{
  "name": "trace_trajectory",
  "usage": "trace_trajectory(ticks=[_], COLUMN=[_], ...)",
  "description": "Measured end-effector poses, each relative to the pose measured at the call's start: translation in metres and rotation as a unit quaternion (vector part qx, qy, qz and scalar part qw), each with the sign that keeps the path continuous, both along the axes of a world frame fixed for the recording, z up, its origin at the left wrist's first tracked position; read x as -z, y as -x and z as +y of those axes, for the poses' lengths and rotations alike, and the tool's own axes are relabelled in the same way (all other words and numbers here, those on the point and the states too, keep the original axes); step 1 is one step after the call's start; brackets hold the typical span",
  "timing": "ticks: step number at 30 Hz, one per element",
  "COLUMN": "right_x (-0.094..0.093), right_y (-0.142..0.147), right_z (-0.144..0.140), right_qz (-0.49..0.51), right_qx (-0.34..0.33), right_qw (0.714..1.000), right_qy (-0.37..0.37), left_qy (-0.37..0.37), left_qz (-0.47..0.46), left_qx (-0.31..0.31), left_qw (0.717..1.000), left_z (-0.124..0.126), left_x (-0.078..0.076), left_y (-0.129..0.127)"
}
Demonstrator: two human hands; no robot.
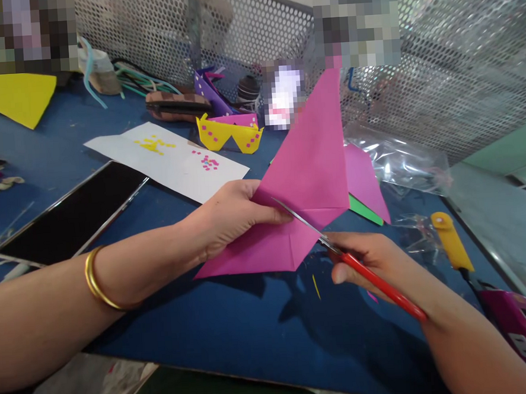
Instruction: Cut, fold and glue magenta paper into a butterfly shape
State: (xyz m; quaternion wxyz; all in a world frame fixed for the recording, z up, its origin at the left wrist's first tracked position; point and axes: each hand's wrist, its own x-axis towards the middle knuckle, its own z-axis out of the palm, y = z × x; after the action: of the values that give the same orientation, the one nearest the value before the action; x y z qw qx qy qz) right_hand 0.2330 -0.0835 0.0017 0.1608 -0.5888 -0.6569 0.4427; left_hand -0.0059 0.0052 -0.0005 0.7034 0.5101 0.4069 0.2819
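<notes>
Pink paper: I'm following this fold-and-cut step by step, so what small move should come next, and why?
Probably close the scissors for a short snip. Their blades already lie across the pink paper near its fold, the right hand grips the red handles, and the left hand pinches the sheet steady off the table.

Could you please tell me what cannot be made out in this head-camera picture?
- Pixelated white container: its label is blurred.
- Green paper sheet: mostly covered by the folded pink paper.
- Red-handled scissors: finger loops hidden inside the right hand.
- Left hand: fingers tucked behind the paper.
</notes>
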Motion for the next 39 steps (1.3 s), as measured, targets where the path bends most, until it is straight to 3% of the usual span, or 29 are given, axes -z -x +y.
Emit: trace_trajectory(ticks=[28, 39], right_x=[0.0009, -0.0029], right_y=[-0.0036, -0.0077], right_z=[0.0043, 0.0027], right_qz=[-0.034, -0.019], right_qx=[-0.034, -0.012], right_qw=[0.998, 1.0], right_qy=[-0.031, 0.007], left_qy=[0.019, 0.024], left_qz=[0.002, -0.019], left_qx=[-0.01, 0.014], left_qw=[1.0, 0.999], left_z=[-0.0011, 0.0009], left_x=[-0.0039, 0.0019], left_y=[-0.0015, 0.0012])
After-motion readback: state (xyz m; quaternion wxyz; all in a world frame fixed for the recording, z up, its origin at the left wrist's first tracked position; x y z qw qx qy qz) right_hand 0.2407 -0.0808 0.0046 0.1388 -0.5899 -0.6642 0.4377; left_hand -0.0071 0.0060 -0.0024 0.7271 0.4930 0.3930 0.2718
